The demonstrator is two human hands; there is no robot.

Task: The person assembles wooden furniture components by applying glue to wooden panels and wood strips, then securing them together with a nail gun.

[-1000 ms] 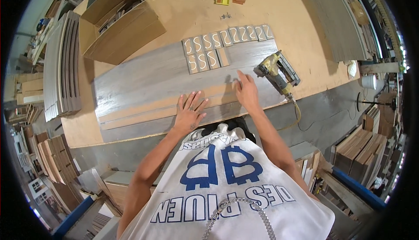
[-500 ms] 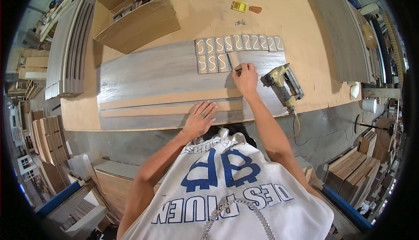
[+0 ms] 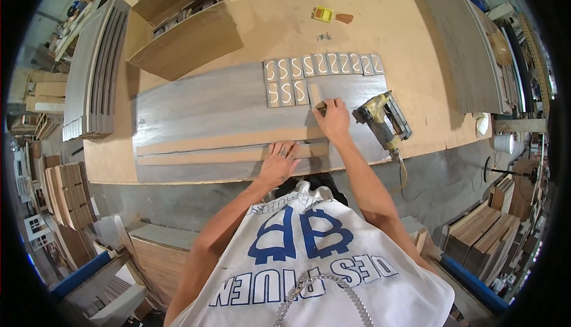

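A grey wood-grain panel (image 3: 196,104) lies flat before me, with two long brown-faced strips (image 3: 208,139) along its near side. My left hand (image 3: 281,161) rests over the strips near their right end, fingers slightly bent and apart. My right hand (image 3: 334,119) pinches a small wooden block (image 3: 316,93), which stands just right of the lower row of blocks. Several small rectangular blocks (image 3: 329,64) bearing white glue squiggles sit in two rows on the panel's far right part. Right of my right hand, a worn yellow-and-black nail gun (image 3: 380,116) lies on the panel.
An open cardboard box (image 3: 190,44) holding wooden pieces stands at the far left. Tall stacks of grey panels (image 3: 95,71) flank the table (image 3: 273,17) on both sides. A yellow case (image 3: 323,14), brown pieces (image 3: 344,18) and small metal bits (image 3: 323,36) lie beyond the blocks.
My left hand's fingers have drawn in from lying flat. My right hand and its block have come slightly nearer to me. The gap between the strips looks wider at the right.
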